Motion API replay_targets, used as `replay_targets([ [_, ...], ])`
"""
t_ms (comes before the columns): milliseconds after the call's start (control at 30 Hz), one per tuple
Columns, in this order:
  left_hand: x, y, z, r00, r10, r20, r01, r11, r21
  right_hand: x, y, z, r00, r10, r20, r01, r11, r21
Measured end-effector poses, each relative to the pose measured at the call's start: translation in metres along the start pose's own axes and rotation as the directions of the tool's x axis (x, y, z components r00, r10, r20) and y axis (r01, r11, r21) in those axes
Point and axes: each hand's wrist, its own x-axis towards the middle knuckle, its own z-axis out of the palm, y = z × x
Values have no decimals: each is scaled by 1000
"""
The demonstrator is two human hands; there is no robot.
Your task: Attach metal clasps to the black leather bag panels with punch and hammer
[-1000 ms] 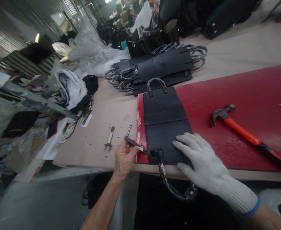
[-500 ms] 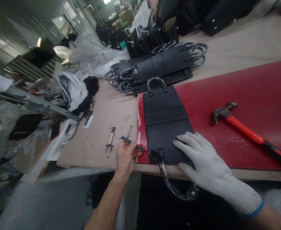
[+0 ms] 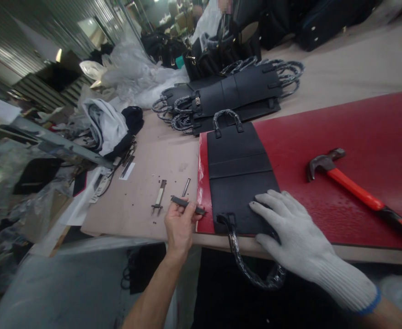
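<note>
Bare, my left hand (image 3: pixel 180 228) pinches a dark flat metal tool (image 3: pixel 184 203), perhaps a punch, over the left strip of the red mat (image 3: pixel 324 219). My right hand (image 3: pixel 286 224), in a white knitted glove, lies with fingers spread on a black leather bag panel (image 3: pixel 240 185). That panel rests flat on the mat. One plastic-wrapped handle (image 3: pixel 240 262) hangs over the table's front edge; another wrapped handle (image 3: pixel 227 116) points away at the far end. Left of my left hand lie a pronged metal tool (image 3: pixel 158 198) and a thin metal rod (image 3: pixel 186 187).
A claw hammer (image 3: pixel 355 185) with an orange and black handle lies on the mat at right. Behind the panel is a stack of black bag panels (image 3: pixel 235 89) with wrapped handles. Black bags (image 3: pixel 221 45) stand farther back. Clear plastic wrap (image 3: pixel 128 68) is heaped at the back left.
The view has shifted slightly. My left hand with the metal tool has drawn a little left, off the panel's edge; my right hand stays on the panel.
</note>
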Motion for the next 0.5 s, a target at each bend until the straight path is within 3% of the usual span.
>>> replay_targets([
  [133, -8, -3, -8, 981, 146, 125, -160, 980, 114, 0, -2, -2, 1000, 19, 23, -19, 1000, 5],
  [267, -9, -7, -22, 946, 196, 257, -254, 943, 215, 0, -7, -6, 997, 44, 56, -46, 999, 25],
  [400, 1, -9, -29, 932, 205, 297, -292, 913, 286, 1, -10, -10, 995, 73, 70, -77, 996, 49],
  [500, 1, -3, -22, 919, 249, 306, -324, 920, 222, 0, -9, -10, 994, 75, 77, -79, 995, 60],
])
